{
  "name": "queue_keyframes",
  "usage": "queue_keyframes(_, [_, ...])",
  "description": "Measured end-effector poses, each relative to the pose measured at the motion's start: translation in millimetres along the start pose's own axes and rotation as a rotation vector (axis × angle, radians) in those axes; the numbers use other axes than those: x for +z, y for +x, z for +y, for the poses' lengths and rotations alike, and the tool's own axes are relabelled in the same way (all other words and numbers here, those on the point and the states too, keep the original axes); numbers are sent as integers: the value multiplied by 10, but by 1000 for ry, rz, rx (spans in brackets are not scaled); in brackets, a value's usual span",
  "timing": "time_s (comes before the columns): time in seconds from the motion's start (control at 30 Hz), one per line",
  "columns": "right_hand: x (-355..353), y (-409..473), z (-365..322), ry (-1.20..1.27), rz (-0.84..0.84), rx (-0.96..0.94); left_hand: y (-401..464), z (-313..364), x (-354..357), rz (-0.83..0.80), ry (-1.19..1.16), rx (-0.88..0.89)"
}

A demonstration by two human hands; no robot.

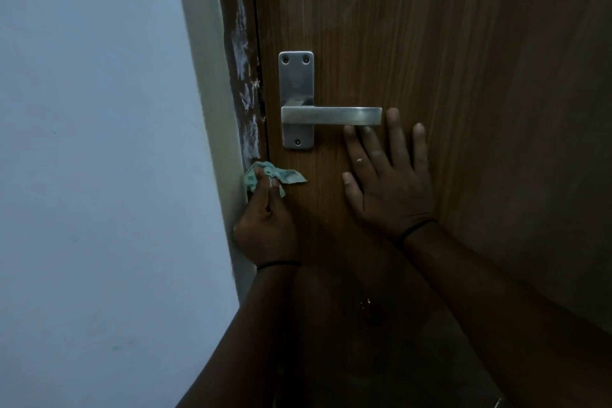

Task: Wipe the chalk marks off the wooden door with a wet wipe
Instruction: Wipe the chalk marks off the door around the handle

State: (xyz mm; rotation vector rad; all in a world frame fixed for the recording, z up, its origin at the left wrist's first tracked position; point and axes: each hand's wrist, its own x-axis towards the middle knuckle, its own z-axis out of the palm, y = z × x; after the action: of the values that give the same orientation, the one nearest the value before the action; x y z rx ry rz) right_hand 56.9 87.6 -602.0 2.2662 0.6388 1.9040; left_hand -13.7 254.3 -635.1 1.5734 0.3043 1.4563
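Wooden door (447, 43), brown grain, fills the right of the view. White chalk marks (243, 53) run in smears down the dark door frame (231, 26), from the top edge to just above the left hand. Left hand (266, 228) grips a crumpled pale green wet wipe (288, 175), fingers curled round it, and presses it where the frame meets the door edge, directly under the lowest smears. Right hand (389, 182) lies flat on the door, fingers straight and spread, holding nothing; 2 fingertips reach behind the free end of the metal lever handle (331, 116). Handle sits level on its backplate (295, 83), 3 screws showing. Thin dark band on each wrist. Pale wall (99, 142) to the left of the frame. Light is dim.
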Motion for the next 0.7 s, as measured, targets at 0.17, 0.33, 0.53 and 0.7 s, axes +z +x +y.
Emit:
queue_keyframes(0.17, [-28, 14, -35, 11, 24, 2, 322, 194, 136, 77, 12, 46])
queue_keyframes(0.33, [-24, 14, -10, 15, 24, 10, 45, 107, 21, 21, -57, -166])
queue_keyframes(0.53, [-33, 16, -26, 14, 47, 5, 168, 145, 40, 63, -56, -176])
queue_keyframes(0.7, [-30, 17, -10, 22, 42, 11, 530, 439, 207, 117, -78, -30])
